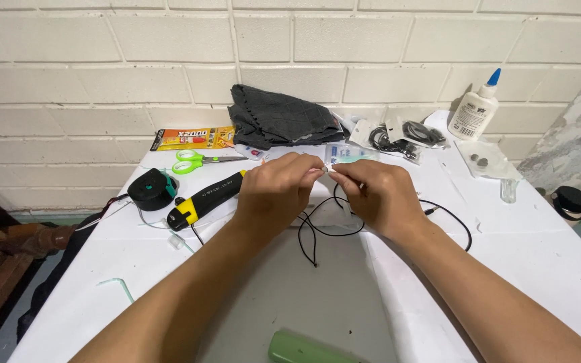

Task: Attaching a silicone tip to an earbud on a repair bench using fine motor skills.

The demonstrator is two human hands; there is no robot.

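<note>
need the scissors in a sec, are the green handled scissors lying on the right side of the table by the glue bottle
No, the green-handled scissors lie on the left side, far from the glue bottle.

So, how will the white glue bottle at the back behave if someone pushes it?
The white glue bottle stands upright, tall and narrow with a blue tip, so it would probably tip over. It looks like plastic, so likely light, and may roll once down.

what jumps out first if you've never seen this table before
Two hands meet at the middle of the white table: the left hand and right hand pinch something tiny between their fingertips, with a thin black wire looping beneath them. Left of them lie a black and yellow tool and green scissors; a white glue bottle stands far right by the brick wall.
</note>
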